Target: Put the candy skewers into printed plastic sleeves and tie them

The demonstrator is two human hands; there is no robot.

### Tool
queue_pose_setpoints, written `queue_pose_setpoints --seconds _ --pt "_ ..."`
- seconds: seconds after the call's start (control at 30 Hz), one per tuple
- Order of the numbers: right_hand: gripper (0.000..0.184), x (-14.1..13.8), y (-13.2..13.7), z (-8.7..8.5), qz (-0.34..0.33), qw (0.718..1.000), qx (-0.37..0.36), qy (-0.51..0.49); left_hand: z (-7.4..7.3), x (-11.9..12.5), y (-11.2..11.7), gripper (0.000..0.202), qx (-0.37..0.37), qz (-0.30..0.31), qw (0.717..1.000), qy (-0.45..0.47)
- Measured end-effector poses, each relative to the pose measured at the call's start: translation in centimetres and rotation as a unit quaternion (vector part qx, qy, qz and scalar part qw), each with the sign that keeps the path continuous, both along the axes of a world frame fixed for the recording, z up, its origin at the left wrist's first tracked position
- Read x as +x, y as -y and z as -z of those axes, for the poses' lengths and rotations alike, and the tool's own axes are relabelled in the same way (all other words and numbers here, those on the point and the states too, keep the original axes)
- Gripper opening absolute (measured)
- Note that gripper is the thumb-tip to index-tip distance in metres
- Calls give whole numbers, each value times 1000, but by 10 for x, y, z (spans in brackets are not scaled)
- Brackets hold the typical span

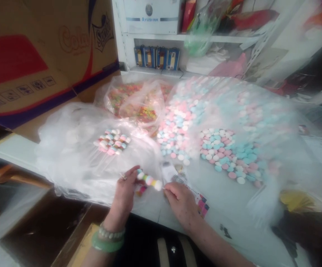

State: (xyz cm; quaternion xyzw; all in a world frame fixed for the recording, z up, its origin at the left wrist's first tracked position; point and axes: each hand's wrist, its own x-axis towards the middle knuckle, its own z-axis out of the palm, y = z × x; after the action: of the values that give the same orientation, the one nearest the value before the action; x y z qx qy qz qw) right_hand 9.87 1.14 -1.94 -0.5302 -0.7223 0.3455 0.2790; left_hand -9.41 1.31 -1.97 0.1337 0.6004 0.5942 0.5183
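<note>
Between my two hands lies a candy skewer (150, 180), a row of blue, yellow, pink and white soft pieces on a thin stick. My left hand (125, 187) is closed on its far left end, fingers around the blue piece. On the other side, my right hand (179, 200) pinches the bare stick just past the white end piece. Some small pink and yellow candy (141, 190) shows below the skewer. Up and left of my hands, several similar skewers (113, 142) lie stacked on clear plastic bags (74, 159).
Loose pink, blue and white marshmallow-like discs (230, 155) spill from a large clear bag (275, 107) on the right. Behind sits a bag of colourful gummy candy (134, 100). A printed card (202, 205) lies by my right hand. A big cardboard box (44, 55) stands left; shelves (155, 36) are behind.
</note>
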Motion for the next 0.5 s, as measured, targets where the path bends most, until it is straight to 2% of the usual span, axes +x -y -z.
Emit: queue_pose_setpoints --seconds 0.33,0.5 --pt "22 -1 -2 8 4 1000 -25 -13 2 9 5 49 -17 -7 1000 -14" --pt "21 -1 -2 10 14 999 -34 7 8 12 5 52 6 0 1000 -21"
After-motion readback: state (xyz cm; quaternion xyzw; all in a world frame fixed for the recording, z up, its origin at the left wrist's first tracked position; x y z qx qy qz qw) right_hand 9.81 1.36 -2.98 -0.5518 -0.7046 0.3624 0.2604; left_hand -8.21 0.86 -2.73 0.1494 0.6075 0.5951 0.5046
